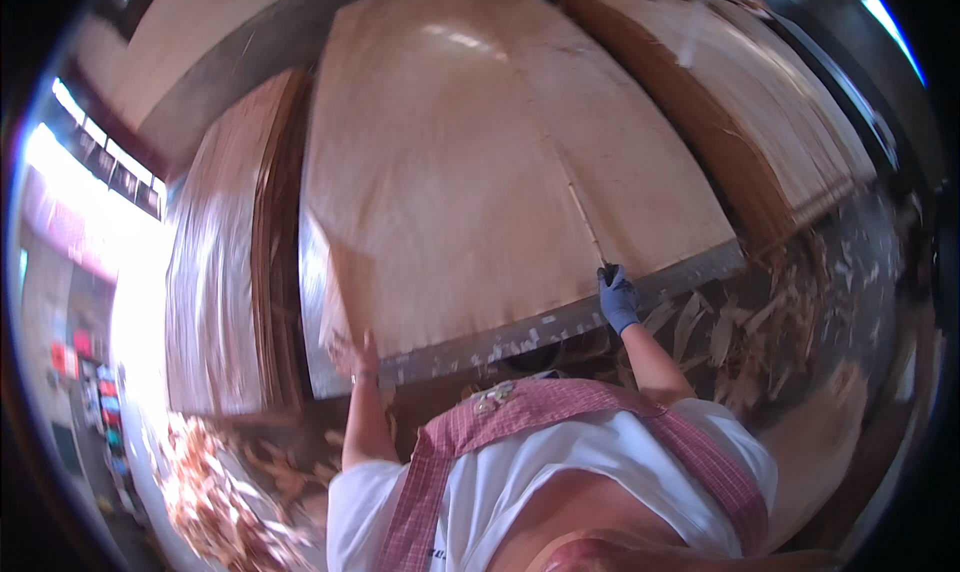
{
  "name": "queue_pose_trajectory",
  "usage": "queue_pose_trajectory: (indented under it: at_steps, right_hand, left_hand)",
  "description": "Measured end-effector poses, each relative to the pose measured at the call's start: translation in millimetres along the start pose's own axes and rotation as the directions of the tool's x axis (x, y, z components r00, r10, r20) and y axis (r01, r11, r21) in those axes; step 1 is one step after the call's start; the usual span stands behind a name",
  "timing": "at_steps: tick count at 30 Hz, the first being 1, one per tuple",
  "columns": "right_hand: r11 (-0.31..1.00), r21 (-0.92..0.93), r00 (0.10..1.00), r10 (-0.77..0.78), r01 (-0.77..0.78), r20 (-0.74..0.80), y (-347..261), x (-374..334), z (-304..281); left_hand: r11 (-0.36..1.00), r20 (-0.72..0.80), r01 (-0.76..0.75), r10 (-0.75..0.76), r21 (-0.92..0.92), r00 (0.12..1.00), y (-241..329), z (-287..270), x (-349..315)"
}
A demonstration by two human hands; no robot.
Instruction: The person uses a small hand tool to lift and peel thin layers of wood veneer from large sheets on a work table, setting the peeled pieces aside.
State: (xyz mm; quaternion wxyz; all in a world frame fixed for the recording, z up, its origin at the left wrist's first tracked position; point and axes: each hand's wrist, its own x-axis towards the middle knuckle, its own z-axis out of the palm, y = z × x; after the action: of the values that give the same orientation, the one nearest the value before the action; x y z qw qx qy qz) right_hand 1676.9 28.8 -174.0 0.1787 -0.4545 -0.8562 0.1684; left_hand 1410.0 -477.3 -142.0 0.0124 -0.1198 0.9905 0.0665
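A large pale wood veneer sheet (450, 202) lies across the table in front of me. My left hand (354, 356), bare, is at its near left corner, where the edge is lifted and bent over; the fingers appear to pinch that corner. My right hand (619, 298), in a blue-grey glove, is closed around the dark near end of a thin stick (583, 215). The stick lies over the sheet, pointing away from me, and its far end is hard to make out.
Tall stacks of veneer stand on the left (225, 262) and on the right (740, 112). The grey table edge (500, 344) runs in front of me, speckled with pale bits. Torn veneer scraps (225, 502) litter the floor at the left, with more at the right.
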Motion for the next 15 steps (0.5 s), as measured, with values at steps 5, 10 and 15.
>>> queue_pose_trajectory:
  at_steps: [5, 10, 15]
  right_hand:
    - [0.993, 0.104, 0.991, -0.059, 0.046, 0.124, -55, -36, 11]
    - [0.996, 0.003, 0.976, -0.093, 0.094, 0.195, -97, -52, 31]
    - [0.965, -0.218, 0.970, -0.093, 0.143, 0.224, -102, -57, 39]
  left_hand:
    - [0.952, 0.265, 0.302, -0.279, -0.052, 0.923, -10, -14, 40]
    - [0.984, 0.292, 0.176, -0.163, -0.021, 0.942, -42, -3, 70]
    - [0.968, 0.092, -0.103, 0.126, -0.227, 0.988, -50, -1, 101]
